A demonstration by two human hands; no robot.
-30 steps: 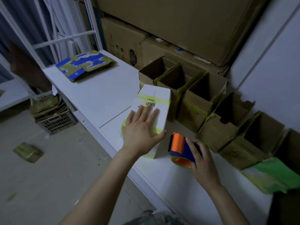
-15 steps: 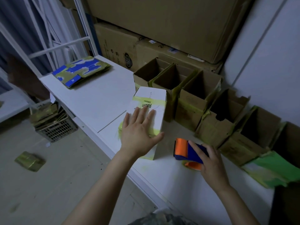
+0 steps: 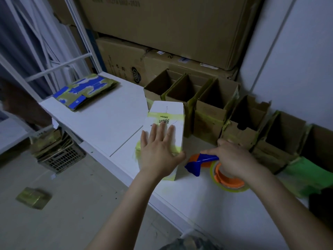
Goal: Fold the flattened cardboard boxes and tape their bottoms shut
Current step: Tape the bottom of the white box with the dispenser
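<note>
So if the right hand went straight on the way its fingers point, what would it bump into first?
Probably the side of the white box, near the left hand's thumb; depth is hard to judge.

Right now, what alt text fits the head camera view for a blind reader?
A person's left hand presses flat on a white box on a white table, while the right hand holds a tape dispenser. Open cardboard boxes stand behind.
</note>
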